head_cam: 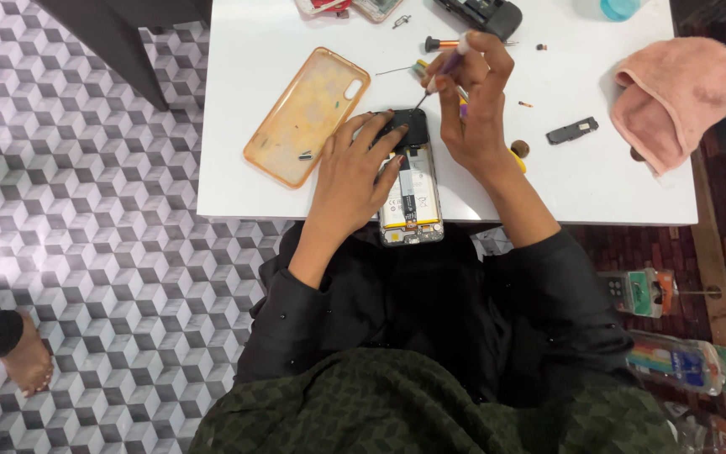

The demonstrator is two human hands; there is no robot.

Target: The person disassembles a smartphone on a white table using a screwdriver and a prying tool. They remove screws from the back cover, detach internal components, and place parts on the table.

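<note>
- White table (548,176) over a grey cube-pattern tiled floor (86,210).
- Pink cloth (674,97) at the table's right edge.
- Orange phone case (306,113) lies left of the hands.
- Opened phone (409,197), back off, at the near edge.
- Left hand (350,172) flat on the phone, fingers spread, gripping nothing.
- Right hand (474,101) pinches a small screwdriver (443,69), tip at the phone's top.
- Small black part (572,130) right of it.

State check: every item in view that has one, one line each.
phone: back off, insides exposed, flat on table edge
left hand: pressing on phone
right hand: gripping screwdriver, tip at phone's top
phone case: off, lying empty side up
pink cloth: crumpled
</note>
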